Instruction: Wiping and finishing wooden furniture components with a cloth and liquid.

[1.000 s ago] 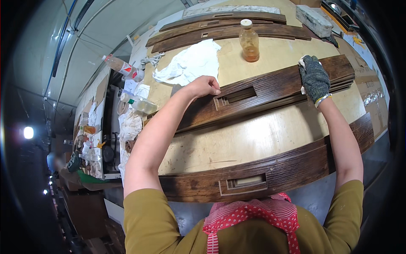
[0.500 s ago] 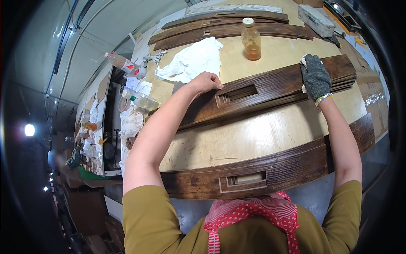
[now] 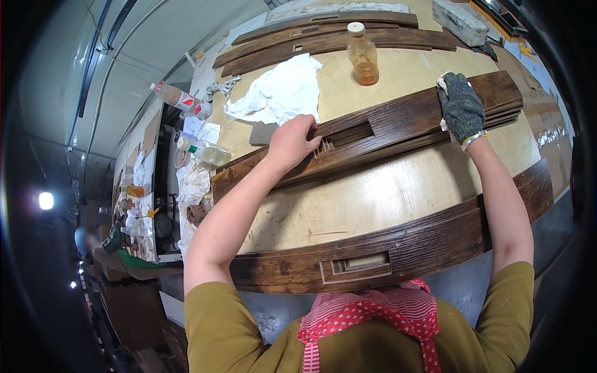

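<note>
Desk [image 3: 398, 193]: pale yellow-tan, faint wood grain.
Middle wooden panel [image 3: 398, 133]: dark brown, streaked grain, lighter at its recessed slot.
Near wooden panel [image 3: 435, 242]: dark brown, grained, with a pale slot.
Far wooden panels [image 3: 323, 38]: the same dark brown.
Right hand [image 3: 461, 107]: speckled grey knitted glove, light cuff band; white cloth [image 3: 443, 82] at the fingers.
Left hand [image 3: 292, 142]: bare.
Crumpled rag [image 3: 277, 93]: white.
Bottle [image 3: 362, 55]: clear amber, white cap, orange-brown liquid.
Sleeves [image 3: 214, 323]: olive green.
Scarf [image 3: 373, 320]: red with white dots and stripes.
</note>
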`<state>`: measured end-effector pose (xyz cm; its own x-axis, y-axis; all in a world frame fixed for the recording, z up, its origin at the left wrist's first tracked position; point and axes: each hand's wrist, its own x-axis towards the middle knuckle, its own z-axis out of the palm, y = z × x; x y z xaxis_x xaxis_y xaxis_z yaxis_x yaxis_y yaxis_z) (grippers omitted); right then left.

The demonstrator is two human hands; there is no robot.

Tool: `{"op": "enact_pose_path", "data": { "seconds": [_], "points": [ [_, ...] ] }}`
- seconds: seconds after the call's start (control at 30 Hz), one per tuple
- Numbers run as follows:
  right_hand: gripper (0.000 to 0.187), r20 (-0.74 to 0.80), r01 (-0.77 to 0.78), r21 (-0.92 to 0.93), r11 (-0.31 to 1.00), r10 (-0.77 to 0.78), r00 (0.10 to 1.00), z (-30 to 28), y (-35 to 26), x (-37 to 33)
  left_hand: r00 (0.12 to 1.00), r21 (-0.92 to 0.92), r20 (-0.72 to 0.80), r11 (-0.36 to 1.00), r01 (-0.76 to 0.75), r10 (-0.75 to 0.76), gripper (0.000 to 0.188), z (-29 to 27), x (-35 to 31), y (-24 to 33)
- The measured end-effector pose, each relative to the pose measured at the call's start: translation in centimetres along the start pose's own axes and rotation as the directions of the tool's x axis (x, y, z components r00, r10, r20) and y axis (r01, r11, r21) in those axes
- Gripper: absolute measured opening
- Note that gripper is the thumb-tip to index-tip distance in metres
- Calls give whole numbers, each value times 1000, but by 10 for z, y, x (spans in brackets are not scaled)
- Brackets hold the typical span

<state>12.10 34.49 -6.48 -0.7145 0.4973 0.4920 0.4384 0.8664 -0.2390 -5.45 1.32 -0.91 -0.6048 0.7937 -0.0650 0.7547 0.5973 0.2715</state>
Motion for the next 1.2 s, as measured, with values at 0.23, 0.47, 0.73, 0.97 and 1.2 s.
{"op": "enact_pose_path", "data": {
  "seconds": [0.23, 0.47, 0.73, 0.97, 1.2],
  "points": [
    [22, -8, -13, -3, 1000, 12, 1000, 2, 1, 0, 998, -165, -20, 985, 55, -59, 21, -10, 1, -15],
    [22, -59, -1, -25, 1000, 0, 998, 8, 2, -1, 982, -310, 121, 934, 176, -145, 17, 1, 20, -30],
    [24, -28, 27, -13, 1000, -27, 999, 3, 3, 0, 883, -317, 432, 885, 340, -185, 19, -9, 46, -26],
    [24, -27, 23, -30, 999, -23, 999, 6, 3, 0, 877, -386, 445, 845, 370, -181, 16, -9, 43, -31],
    [25, 12, 2, 4, 1000, -2, 1000, 3, 3, 2, 875, -407, 451, 832, 377, -177, 16, -7, 47, -33]
  ]
}}
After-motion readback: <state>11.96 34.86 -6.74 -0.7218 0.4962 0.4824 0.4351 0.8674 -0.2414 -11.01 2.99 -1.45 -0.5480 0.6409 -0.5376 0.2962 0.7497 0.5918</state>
